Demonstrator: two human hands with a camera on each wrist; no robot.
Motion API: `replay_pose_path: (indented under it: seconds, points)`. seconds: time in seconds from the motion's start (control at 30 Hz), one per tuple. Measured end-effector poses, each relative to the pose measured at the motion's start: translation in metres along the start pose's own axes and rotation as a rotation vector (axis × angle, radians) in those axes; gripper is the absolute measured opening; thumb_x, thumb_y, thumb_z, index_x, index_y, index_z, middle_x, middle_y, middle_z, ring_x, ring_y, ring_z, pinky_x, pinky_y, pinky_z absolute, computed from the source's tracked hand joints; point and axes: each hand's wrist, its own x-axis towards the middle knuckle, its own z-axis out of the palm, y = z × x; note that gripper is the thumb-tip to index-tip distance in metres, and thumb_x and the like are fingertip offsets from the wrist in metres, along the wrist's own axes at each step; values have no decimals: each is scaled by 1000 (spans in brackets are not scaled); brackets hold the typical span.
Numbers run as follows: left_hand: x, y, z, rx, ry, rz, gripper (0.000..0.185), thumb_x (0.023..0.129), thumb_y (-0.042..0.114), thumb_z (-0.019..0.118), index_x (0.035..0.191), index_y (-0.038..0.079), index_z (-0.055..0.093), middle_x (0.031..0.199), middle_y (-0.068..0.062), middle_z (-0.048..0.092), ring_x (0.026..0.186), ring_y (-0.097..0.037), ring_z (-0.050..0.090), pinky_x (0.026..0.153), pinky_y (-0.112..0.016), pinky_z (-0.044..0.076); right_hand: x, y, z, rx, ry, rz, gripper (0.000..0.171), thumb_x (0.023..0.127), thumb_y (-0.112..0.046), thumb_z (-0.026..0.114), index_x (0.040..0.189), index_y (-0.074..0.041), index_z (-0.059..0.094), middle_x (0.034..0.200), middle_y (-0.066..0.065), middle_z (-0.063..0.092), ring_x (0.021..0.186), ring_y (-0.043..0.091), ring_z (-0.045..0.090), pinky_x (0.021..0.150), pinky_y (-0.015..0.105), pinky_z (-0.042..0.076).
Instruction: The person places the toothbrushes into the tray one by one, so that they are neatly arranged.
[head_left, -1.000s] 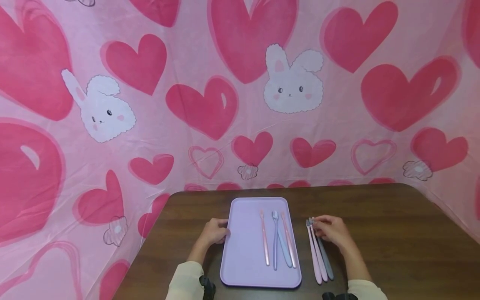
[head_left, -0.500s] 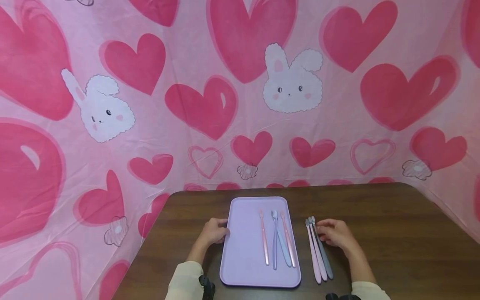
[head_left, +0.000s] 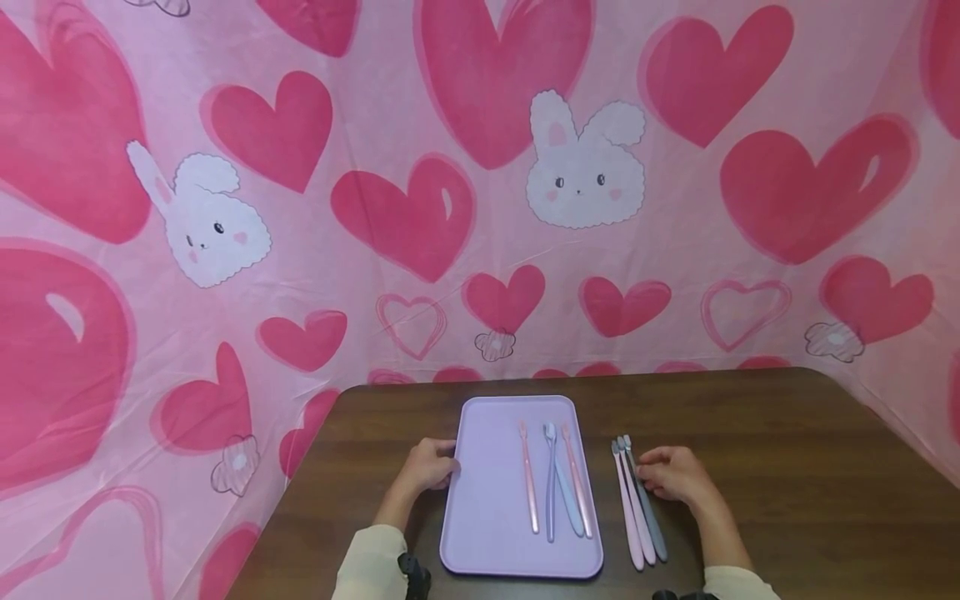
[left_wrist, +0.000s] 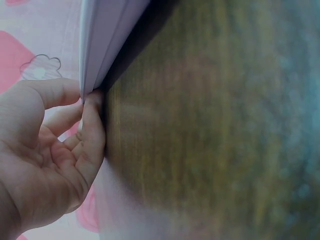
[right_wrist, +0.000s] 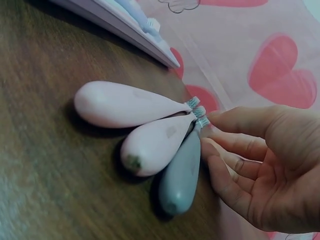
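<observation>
My left hand (head_left: pixel 431 464) pinches the left rim of a lavender tray (head_left: pixel 487 508); in the left wrist view the tray's edge (left_wrist: pixel 102 40) sits between thumb and fingers. On the tray lie a peach toothbrush (head_left: pixel 529 487), a purple toothbrush (head_left: pixel 551 500), a blue toothbrush (head_left: pixel 573 512) and a pink toothbrush (head_left: pixel 581 496). Right of it, two pale pink toothbrushes (right_wrist: pixel 120 105) and a grey toothbrush (right_wrist: pixel 181 172) fan out on the table, heads together. My right hand (head_left: pixel 671 473) is beside the grey one, fingers loosely bent, fingertips right at its head and neck.
The dark wooden table (head_left: pixel 787 467) has a rounded far edge. Behind it hangs a pink cloth (head_left: pixel 495 250) printed with hearts and rabbits. Dark wrist devices (head_left: pixel 414 575) sit at both cream sleeves.
My right hand has drawn back from the heads of the toothbrushes, slightly to the right and nearer to me along the grey one. The left hand and tray stay put.
</observation>
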Motion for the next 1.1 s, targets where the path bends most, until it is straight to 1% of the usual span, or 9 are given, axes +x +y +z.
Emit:
replay_pose_path:
  seconds: [0.13, 0.2, 0.43, 0.6, 0.7, 0.83, 0.97, 1.03, 1.1]
  points:
    - [0, 1, 0, -5, -1, 9, 51, 88, 9, 67, 138, 0, 61, 86, -13, 68, 54, -15, 54, 62, -30, 59, -1, -1, 0, -33, 10, 13, 38, 84, -5, 74, 111, 19, 61, 76, 5, 68, 69, 14, 63, 64, 31, 60]
    - [0, 1, 0, -5, -6, 16, 51, 88, 9, 67, 138, -1, 61, 81, -12, 66, 53, -14, 53, 61, -30, 58, -1, -1, 0, -46, 9, 9, 37, 83, -4, 76, 109, 19, 62, 76, 6, 69, 69, 15, 64, 64, 32, 61]
    - [-1, 0, 0, 7, -8, 29, 50, 89, 10, 68, 138, 0, 62, 89, -12, 70, 54, -15, 54, 62, -30, 59, -1, 0, 1, -77, 53, 11, 34, 76, -3, 80, 101, 16, 67, 75, 5, 71, 66, 13, 65, 63, 30, 61]
    - [0, 0, 1, 4, -6, 24, 51, 88, 9, 68, 138, 0, 62, 71, -6, 59, 52, -14, 52, 58, -28, 56, 0, -2, 2, -126, 82, 15, 32, 72, -3, 82, 97, 12, 70, 78, 7, 71, 63, 11, 65, 62, 28, 60]
    - [1, -1, 1, 1, -8, 18, 51, 88, 9, 68, 138, 1, 61, 67, -4, 54, 51, -13, 51, 56, -26, 55, -1, -4, 3, -168, 98, 14, 31, 71, -5, 82, 95, 10, 71, 76, 6, 71, 62, 10, 65, 61, 27, 59]
    - [1, 0, 1, -4, -4, 16, 52, 88, 9, 68, 139, 0, 61, 66, -4, 54, 50, -13, 50, 55, -26, 54, -1, -5, 4, -282, 127, 11, 27, 72, -13, 81, 91, 5, 74, 72, 6, 70, 65, 14, 63, 59, 27, 53]
    - [1, 0, 2, -1, 2, 22, 51, 87, 8, 68, 137, -1, 61, 65, -3, 53, 51, -13, 51, 55, -26, 54, -2, -7, 5, -415, 139, -6, 25, 74, -23, 78, 85, -2, 77, 80, 12, 71, 78, 28, 63, 66, 36, 49]
    - [1, 0, 2, 1, 2, 26, 51, 87, 8, 68, 137, -1, 61, 64, -2, 52, 51, -13, 52, 55, -26, 54, -2, -8, 5, -454, 141, -8, 25, 74, -27, 78, 83, -4, 77, 85, 14, 72, 84, 34, 62, 72, 43, 49]
    - [1, 0, 1, 3, 3, 29, 51, 87, 8, 67, 137, -1, 62, 61, -2, 50, 51, -13, 51, 54, -26, 53, -2, -8, 6, -467, 139, -4, 24, 75, -28, 78, 80, -4, 76, 84, 15, 71, 86, 38, 61, 78, 50, 49]
